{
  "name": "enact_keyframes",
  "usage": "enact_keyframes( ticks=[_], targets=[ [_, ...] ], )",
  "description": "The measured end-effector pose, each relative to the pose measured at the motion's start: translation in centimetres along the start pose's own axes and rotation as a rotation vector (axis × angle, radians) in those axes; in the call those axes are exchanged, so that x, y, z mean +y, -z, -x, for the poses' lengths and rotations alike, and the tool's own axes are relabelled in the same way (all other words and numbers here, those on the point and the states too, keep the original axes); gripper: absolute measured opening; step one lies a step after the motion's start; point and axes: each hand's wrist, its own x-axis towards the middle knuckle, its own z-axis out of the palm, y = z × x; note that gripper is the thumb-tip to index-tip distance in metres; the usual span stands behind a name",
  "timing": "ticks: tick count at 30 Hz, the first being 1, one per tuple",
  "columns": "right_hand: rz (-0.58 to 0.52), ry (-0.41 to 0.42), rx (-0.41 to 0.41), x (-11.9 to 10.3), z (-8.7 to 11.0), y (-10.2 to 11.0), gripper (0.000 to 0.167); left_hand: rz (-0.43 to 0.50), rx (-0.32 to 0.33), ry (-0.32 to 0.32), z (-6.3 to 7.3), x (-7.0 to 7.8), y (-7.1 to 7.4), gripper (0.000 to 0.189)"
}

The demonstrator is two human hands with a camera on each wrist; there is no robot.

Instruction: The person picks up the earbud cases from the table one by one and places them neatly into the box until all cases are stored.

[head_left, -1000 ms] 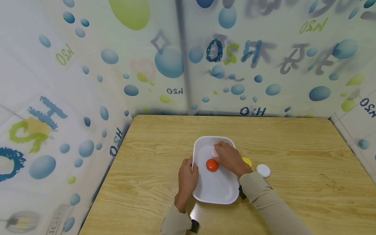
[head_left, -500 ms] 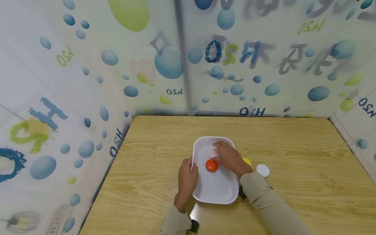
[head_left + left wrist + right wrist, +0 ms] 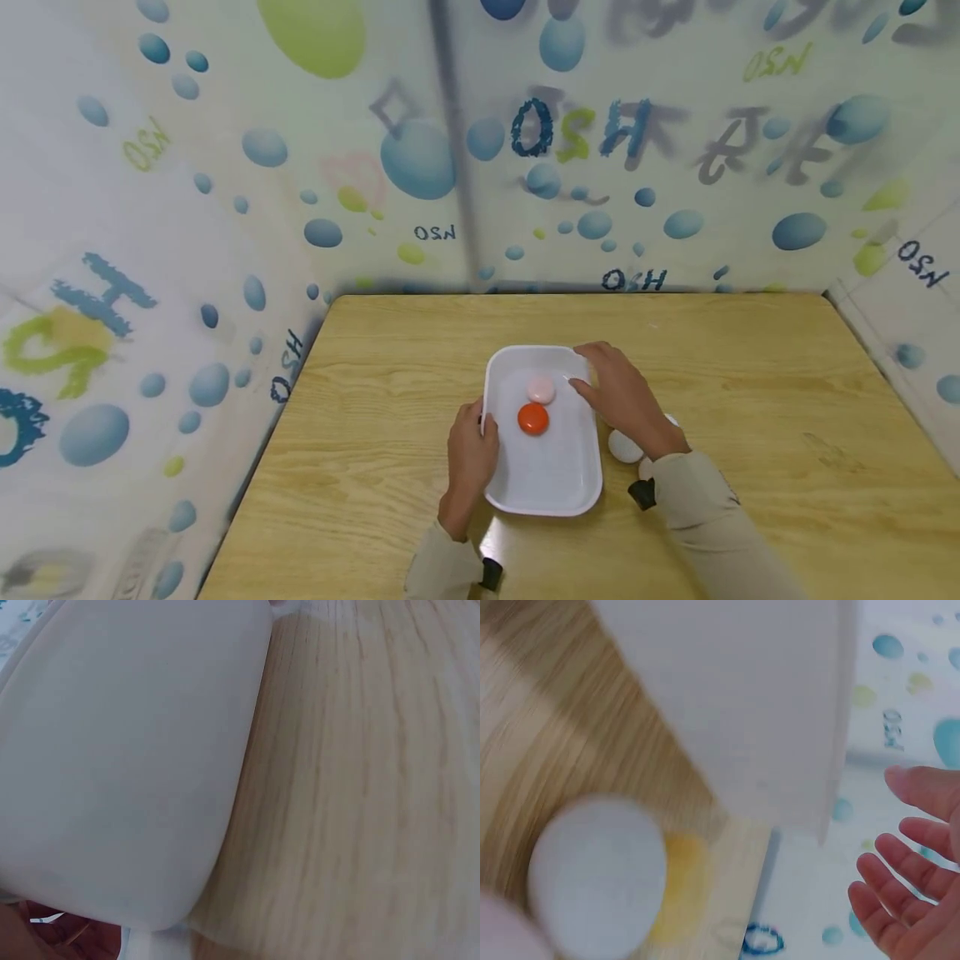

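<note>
Grips the left rim of the white tray [image 3: 547, 475] with the left hand [image 3: 471, 450]. Holds the right hand [image 3: 621, 396] near the tray's far right corner, empty, with thumb and fingers apart. Has the red disc [image 3: 533, 419] and the pink disc [image 3: 541, 389] lying inside the tray.

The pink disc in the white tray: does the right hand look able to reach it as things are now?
Probably yes. The right hand is open and holds nothing, at the right rim of the white tray. Nothing covers the pink disc; the orange disc only lies close beside it.
</note>
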Motion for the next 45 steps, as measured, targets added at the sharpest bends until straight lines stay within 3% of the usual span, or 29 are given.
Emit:
enact_keyframes(
  ticks=[9, 21, 31, 45],
  targets=[
    [0.006, -0.056, -0.02, 2.7, 1.8, 1.5, 0.055, 0.007, 0.01, 0.008, -0.2, -0.3, 0.4, 0.033],
    [0.07, -0.125, -0.185, 4.3, 2.8, -0.2, 0.066, -0.001, 0.006, 0.007, -0.2, -0.3, 0.4, 0.032],
    [0.131, -0.126, -0.205, 4.5, 2.9, -1.2, 0.054, -0.002, 0.006, -0.006, -0.2, 0.0, 0.3, 0.032],
    [0.145, -0.16, -0.196, 4.6, 2.8, -1.5, 0.054, -0.011, 0.007, -0.014, -0.1, 0.3, 0.2, 0.032]
  ],
)
